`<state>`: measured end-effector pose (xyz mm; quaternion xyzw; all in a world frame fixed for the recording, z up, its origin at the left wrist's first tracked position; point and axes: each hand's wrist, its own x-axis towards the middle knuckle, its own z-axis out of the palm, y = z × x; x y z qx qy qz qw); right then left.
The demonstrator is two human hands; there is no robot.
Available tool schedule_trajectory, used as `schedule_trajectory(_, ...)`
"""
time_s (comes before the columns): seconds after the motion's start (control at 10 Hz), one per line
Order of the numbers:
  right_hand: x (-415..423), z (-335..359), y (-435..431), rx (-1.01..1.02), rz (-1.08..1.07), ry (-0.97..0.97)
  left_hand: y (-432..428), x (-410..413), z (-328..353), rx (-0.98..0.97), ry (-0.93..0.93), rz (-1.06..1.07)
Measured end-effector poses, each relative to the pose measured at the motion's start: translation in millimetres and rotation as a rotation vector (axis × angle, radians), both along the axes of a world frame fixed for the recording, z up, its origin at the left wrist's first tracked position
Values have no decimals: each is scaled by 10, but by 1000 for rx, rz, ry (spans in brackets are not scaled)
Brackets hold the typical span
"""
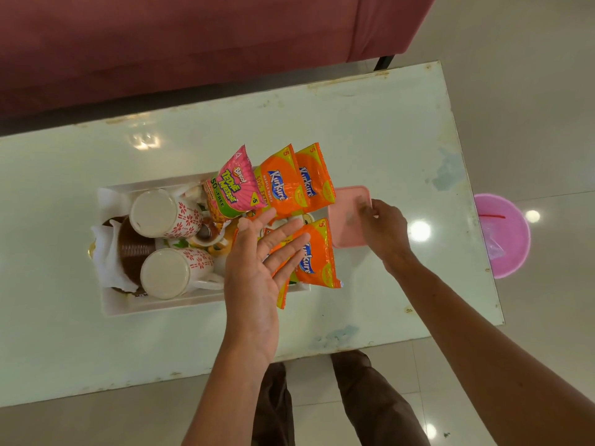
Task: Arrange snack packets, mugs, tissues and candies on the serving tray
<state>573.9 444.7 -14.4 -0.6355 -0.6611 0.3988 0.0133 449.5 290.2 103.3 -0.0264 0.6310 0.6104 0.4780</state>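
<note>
A white serving tray (167,306) sits on the glass table. In it lie two white mugs with red flower prints (167,214) (175,272), white tissues (108,262) and a brown holder (133,249). A pink snack packet (233,188) and two orange packets (280,185) (315,178) lean at the tray's far right end; another orange packet (317,255) lies at its right edge. My left hand (260,268) hovers open, palm up, over the packets. My right hand (384,230) grips the edge of a pink square container (349,217) beside the tray.
The pale glass table (370,136) has worn edges. A dark red sofa (193,43) stands behind it. A pink bucket (504,236) stands on the tiled floor to the right. My legs show below the table's near edge.
</note>
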Motion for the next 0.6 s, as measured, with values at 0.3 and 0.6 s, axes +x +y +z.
schedule_trajectory(0.3,98,234,-123,149,68,26,14,-45,44,-32,143,-30)
schedule_trajectory(0.6,-236,853,-235,327,380,31,105,-233,332,-174,634,-243)
